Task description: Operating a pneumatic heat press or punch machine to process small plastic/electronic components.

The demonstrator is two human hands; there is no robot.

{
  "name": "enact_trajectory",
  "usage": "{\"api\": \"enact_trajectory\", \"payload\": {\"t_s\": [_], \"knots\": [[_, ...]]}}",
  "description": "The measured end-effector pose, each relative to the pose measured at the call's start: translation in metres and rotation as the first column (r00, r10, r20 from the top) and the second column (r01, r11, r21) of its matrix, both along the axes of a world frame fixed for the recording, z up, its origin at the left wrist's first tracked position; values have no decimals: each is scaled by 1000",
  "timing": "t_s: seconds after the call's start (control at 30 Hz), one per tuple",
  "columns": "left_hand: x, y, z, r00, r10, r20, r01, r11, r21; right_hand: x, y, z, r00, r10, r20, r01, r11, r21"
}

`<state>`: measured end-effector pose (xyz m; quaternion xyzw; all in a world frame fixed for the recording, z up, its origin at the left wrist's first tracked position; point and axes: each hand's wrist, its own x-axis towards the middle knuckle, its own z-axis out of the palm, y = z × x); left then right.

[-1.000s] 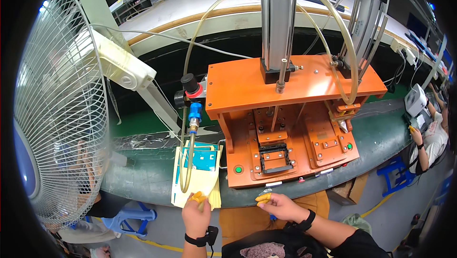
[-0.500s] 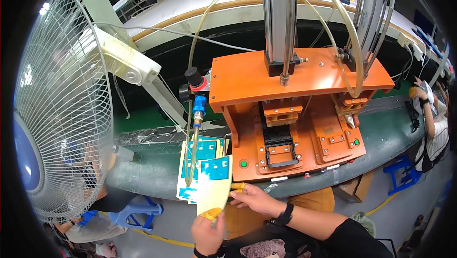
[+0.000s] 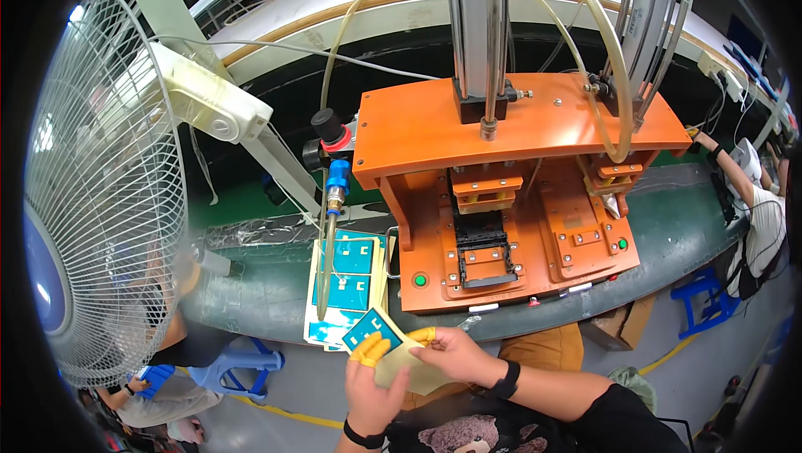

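Note:
My left hand (image 3: 373,390) and my right hand (image 3: 454,354) hold one pale yellow backing sheet (image 3: 424,374) with teal film pieces on it. The sheet is bent and tilted, its teal corner showing above my left fingers. Yellow finger covers wrap some fingertips of both hands. Just beyond lies a stack of similar teal film sheets (image 3: 344,279) on the dark green bench, beside an orange press (image 3: 510,131). A black plastic frame part (image 3: 484,257) sits in the press's left fixture.
A large fan (image 3: 109,185) stands at the left. Clear hoses hang round the press, one crossing the stack near a pressure regulator (image 3: 331,131). Blue stools (image 3: 242,372) and a cardboard box (image 3: 618,328) are below the bench. Another person (image 3: 756,211) works at the far right.
The sheet has come off the stack toward me and turned, now bent between both hands. My left fingers have shifted onto its teal side. The view has moved slightly.

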<state>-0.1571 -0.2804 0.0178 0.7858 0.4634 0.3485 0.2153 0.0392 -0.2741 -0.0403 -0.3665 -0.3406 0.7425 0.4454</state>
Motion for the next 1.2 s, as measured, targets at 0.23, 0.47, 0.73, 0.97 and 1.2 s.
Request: {"api": "enact_trajectory", "payload": {"t_s": [0.23,0.47,0.73,0.97,1.2], "knots": [[23,6,17,988,27,149,-34,999,43,20,-29,29,980,-80,180,27,959,281],[9,3,-4,836,213,506,-95,964,-250,76,-51,41,866,-247,434,2,871,492],[-1,10,-2,530,207,822,133,937,-322,237,-184,-29,592,-675,440,695,704,146],[56,17,6,632,-272,726,558,810,-182,313,-472,-192,-217,-792,570,937,-334,-107],[87,18,22,677,-401,617,639,735,-224,239,-637,-289,-268,-835,481,601,-535,-594]]}}
